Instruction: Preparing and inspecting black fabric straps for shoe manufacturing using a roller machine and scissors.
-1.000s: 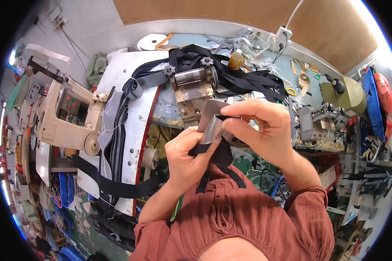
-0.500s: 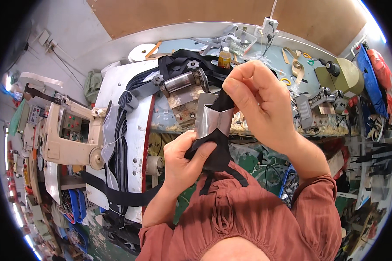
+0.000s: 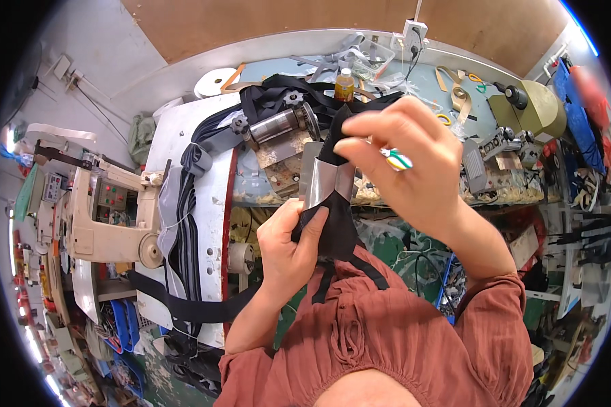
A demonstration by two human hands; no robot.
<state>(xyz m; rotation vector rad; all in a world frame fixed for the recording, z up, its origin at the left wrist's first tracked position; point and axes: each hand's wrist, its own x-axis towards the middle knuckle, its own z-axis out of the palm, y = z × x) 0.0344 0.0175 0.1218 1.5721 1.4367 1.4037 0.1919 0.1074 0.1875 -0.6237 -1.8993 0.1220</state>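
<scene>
My left hand (image 3: 285, 241) is closed in front of my chest, its thumb pressed on black fabric (image 3: 336, 227) at the lower end of a bent sheet-metal sleeve (image 3: 326, 183). From the sleeve's upper mouth a black strip (image 3: 332, 139) sticks up, its tip pointed. Just right of that tip is my right hand (image 3: 407, 159), thumb and forefinger apart with a gap between them; its fingers are slightly blurred. Whether a fingertip touches the strip I cannot tell. Part of the sleeve's lower end is hidden by the fabric and my left thumb.
Beyond my hands stands a metal roller machine (image 3: 276, 127) on the bench. A beige sewing machine (image 3: 108, 203) and bundled black straps (image 3: 183, 224) are at left. A bottle (image 3: 344, 86), green-handled snips (image 3: 396, 159) and an olive machine (image 3: 533, 112) lie farther back and right.
My right thumb and forefinger have parted and let go of the black strip, which now stands higher out of the sleeve. The left hand keeps its hold. Green-handled snips now show beside the right hand.
</scene>
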